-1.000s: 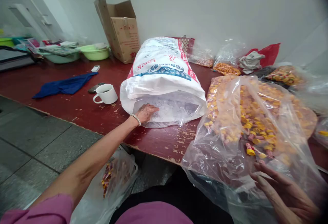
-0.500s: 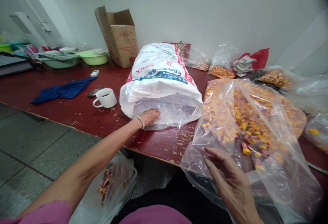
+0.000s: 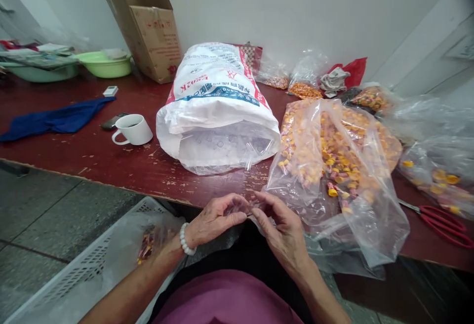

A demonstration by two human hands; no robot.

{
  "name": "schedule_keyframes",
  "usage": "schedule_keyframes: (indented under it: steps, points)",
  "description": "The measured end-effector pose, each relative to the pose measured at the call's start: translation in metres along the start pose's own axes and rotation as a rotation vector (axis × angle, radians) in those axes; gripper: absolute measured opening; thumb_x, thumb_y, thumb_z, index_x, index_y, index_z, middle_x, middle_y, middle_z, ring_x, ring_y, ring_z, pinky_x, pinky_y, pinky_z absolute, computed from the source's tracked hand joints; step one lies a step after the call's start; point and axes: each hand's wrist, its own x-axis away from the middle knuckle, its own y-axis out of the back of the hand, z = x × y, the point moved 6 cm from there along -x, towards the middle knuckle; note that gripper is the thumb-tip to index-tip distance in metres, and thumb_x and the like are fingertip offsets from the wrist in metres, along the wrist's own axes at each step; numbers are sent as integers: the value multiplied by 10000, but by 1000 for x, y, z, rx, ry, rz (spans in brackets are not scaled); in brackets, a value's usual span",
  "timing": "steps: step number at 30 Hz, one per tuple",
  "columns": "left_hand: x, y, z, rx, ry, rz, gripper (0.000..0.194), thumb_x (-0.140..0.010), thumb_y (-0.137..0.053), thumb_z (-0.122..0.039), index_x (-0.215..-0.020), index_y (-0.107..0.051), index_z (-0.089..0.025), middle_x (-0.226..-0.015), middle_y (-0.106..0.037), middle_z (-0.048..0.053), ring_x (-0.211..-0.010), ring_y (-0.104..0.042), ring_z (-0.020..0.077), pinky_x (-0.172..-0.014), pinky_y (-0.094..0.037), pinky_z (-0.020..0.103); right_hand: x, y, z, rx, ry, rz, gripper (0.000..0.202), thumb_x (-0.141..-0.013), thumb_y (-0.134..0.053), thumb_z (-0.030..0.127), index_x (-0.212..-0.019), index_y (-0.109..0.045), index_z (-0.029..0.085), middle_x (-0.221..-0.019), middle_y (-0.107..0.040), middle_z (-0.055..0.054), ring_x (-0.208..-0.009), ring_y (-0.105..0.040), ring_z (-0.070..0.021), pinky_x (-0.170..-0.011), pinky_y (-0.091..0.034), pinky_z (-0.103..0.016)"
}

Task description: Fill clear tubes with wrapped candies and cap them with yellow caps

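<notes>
Both hands meet in front of me at the table's front edge. My left hand (image 3: 217,220), with a white bead bracelet at the wrist, has thumb and fingers closed on a small clear plastic piece (image 3: 235,206). My right hand (image 3: 281,225) pinches at the same spot from the right; its exact grip is partly hidden. Beyond them a white woven sack (image 3: 218,79) lies with its mouth towards me, clear plastic pieces inside. On the right rests a large clear bag (image 3: 355,151) of small red pieces with yellow caps.
A white mug (image 3: 137,130), a blue cloth (image 3: 59,116) and a carton (image 3: 157,42) stand left on the red table (image 3: 140,166). Red-handled scissors (image 3: 444,225) lie at right. Below left is a white basket (image 3: 81,269) with a plastic bag. More bags line the wall.
My left hand has come out of the sack's mouth towards me with a clear plastic piece. My right hand has moved left to meet it. The view has shifted right and down.
</notes>
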Motion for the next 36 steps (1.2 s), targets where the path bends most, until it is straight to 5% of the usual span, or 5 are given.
schedule_keyframes:
  steps: [4,10,16,22,36]
  points:
    - [10,-29,24,640,259,26,307,-815,-613,-362,-1022,-601,-136,-961,-645,88,-745,-624,154,-668,-484,274,18,12,16,159,151,-136,279,-846,-555,137,-1109,-566,231,-1014,-656,-67,-910,-624,-176,-779,-530,-324]
    - [4,-55,32,1110,394,7,222,-780,-672,-240,-986,-652,-161,-916,-666,54,-777,-637,137,-707,-503,254,35,18,30,247,267,112,224,-830,-591,231,-1053,-591,237,-1099,-654,-57,-1063,-574,-218,-910,-477,-402]
    - [-2,-58,11,839,276,139,183,-752,-681,-183,-902,-577,-170,-859,-655,43,-777,-660,203,-717,-484,326,-4,147,-96,701,-353,-247,260,-897,-412,293,-965,-630,169,-976,-666,-116,-896,-612,-230,-786,-495,-384]
    - [-11,-80,-10,693,142,234,255,-780,-663,-223,-974,-503,-176,-777,-655,33,-776,-628,168,-747,-451,314,-30,165,-163,807,-405,-224,288,-775,-502,193,-990,-636,58,-1061,-611,-257,-1035,-550,-372,-867,-421,-514]
    - [-38,-89,-15,370,123,249,333,-761,-676,-326,-1003,-576,-120,-803,-566,7,-690,-525,100,-659,-454,252,15,98,0,131,-41,122,249,-924,-453,193,-1147,-559,227,-1054,-589,-44,-980,-565,-134,-848,-464,-271]
